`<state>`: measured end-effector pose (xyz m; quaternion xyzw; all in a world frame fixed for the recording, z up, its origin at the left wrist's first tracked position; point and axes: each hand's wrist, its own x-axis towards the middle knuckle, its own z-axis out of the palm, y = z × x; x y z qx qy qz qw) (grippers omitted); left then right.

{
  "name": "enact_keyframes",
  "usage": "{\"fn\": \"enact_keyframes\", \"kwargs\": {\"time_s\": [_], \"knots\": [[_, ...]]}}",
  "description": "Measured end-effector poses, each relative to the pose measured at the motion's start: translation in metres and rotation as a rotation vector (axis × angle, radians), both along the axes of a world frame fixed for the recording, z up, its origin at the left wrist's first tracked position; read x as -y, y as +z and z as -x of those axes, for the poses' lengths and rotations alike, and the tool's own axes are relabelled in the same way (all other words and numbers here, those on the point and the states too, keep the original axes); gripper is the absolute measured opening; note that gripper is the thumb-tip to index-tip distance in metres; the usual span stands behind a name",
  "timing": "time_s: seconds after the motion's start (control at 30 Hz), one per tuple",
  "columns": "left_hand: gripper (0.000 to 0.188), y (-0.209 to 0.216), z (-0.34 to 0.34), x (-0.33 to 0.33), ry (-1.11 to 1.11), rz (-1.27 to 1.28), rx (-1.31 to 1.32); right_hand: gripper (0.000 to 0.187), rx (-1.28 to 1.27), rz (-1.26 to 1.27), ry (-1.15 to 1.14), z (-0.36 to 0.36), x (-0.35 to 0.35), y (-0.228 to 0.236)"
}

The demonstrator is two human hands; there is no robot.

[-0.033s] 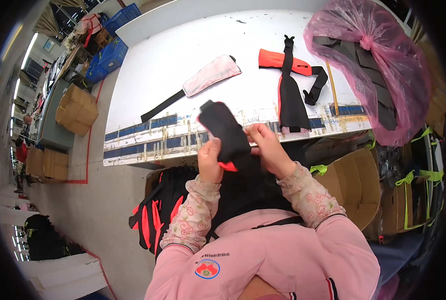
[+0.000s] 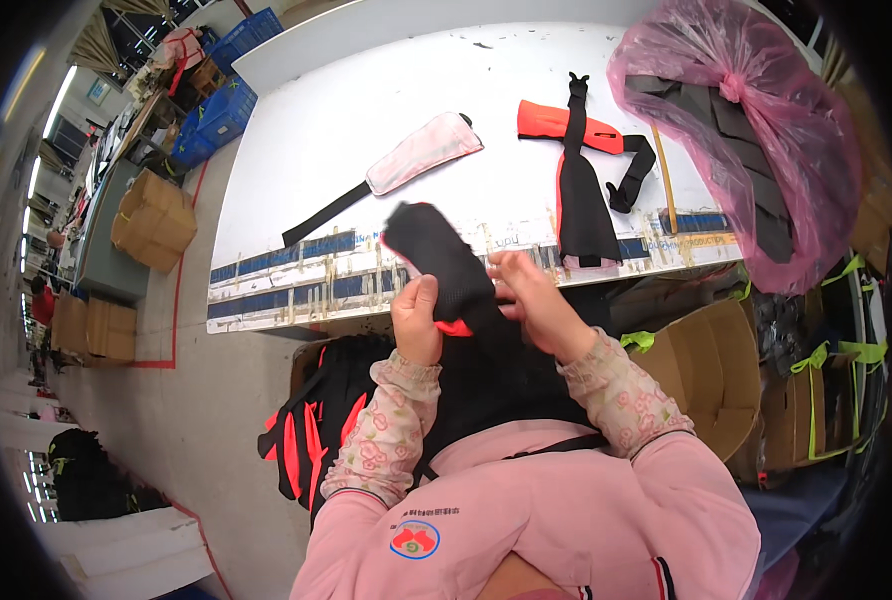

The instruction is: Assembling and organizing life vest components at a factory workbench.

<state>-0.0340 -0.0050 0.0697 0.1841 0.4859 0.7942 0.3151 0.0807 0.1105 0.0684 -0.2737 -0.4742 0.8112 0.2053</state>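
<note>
In front of my body, my left hand (image 2: 418,318) is closed on the lower left edge of a black padded strap piece (image 2: 438,262), thumb on top. The piece tilts up to the left, with a red-orange edge showing at its lower end. My right hand (image 2: 541,305) is beside its right edge, fingers loosely bent and apart; the lower fingertips are close to the piece, and I cannot tell whether they touch it. On the white table (image 2: 346,110) are a pale pink padded piece (image 2: 426,153) with a black strap and a black-and-orange strap piece (image 2: 588,205) with buckles.
A pink plastic bag (image 2: 736,150) with dark grey pieces covers the table's right end, beside a wooden stick (image 2: 664,180). Black and red pieces (image 2: 316,430) hang below left. Cardboard boxes (image 2: 701,370) stand below right; blue crates (image 2: 216,115) stand far left.
The black padded piece has turned slightly to the left with my left hand. My right fingers have loosened and come away from its upper right edge.
</note>
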Motion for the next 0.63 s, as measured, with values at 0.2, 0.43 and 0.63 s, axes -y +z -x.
{"fn": "enact_keyframes", "kwargs": {"time_s": [0.2,0.43,0.63], "knots": [[0.018,-0.028,0.015,-0.006,0.273,0.282,-0.85,0.049,0.215,-0.503,0.111,-0.008,0.02,0.006],[0.02,-0.03,0.035,-0.003,-0.075,0.438,-0.992,0.031,0.235,-1.196,-0.157,-0.006,0.028,-0.001],[0.027,-0.077,0.054,-0.002,-0.381,0.412,-0.406,0.028,0.225,-1.257,0.02,-0.012,0.028,-0.014]]}}
